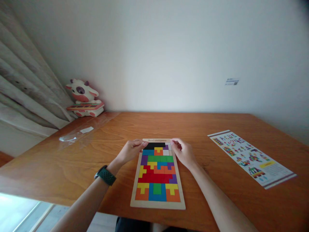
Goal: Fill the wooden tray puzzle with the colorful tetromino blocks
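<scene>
A wooden block puzzle board [133,203] lies flat on the table, its frame filled with coloured pieces fitted close together. Black, blue, yellow and white pieces sit at the far end; the large red area [154,178] is in the middle, with orange, blue and green pieces nearer me. My left hand [131,149] is closed at the board's far left corner, thumb beside the black piece [155,146]. At the far right corner my right hand [184,151] is closed too, fingers curled by the white pieces. Both hands grip the board's edges; some fingertips are hidden.
A printed sheet of block patterns [253,158] lies on the table [198,125] at the right. Clear plastic wrapping [82,132] is at the left. Behind it stands a toy cow with a keyboard [84,98], next to the curtain [24,74]. The wall closes off the back.
</scene>
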`<state>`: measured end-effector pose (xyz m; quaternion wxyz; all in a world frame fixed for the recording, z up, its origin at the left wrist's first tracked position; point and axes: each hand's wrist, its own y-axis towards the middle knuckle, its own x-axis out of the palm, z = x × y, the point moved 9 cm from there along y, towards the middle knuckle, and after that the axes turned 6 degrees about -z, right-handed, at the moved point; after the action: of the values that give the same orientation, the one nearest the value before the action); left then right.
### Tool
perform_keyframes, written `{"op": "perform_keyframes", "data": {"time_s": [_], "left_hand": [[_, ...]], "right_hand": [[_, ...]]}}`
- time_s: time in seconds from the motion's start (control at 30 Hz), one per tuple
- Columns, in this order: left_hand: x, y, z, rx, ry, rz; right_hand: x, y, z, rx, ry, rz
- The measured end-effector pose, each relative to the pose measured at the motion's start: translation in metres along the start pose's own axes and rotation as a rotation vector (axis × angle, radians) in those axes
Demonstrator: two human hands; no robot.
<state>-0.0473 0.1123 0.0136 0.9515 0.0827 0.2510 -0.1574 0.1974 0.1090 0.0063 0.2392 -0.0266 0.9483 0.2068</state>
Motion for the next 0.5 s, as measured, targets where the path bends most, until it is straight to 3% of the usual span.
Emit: {"op": "perform_keyframes", "data": {"time_s": [0.1, 0.2, 0.4, 0.5], "left_hand": [[0.045, 0.025, 0.014, -0.012, -0.196, -0.105], [0.069, 0.039, 0.018, -0.027, -0.275, -0.104], [0.070, 0.041, 0.012, -0.005, -0.302, 0.026], [0.071, 0.039, 0.009, 0.009, -0.254, 0.038]], "right_hand": [[0.016, -0.004, -0.020, -0.103, 0.114, -0.134], [0.021, -0.005, -0.027, -0.142, 0.116, -0.177], [0.024, -0.001, -0.003, 0.092, 0.293, -0.258], [0.027, -0.001, 0.002, 0.163, 0.343, -0.270]]}}
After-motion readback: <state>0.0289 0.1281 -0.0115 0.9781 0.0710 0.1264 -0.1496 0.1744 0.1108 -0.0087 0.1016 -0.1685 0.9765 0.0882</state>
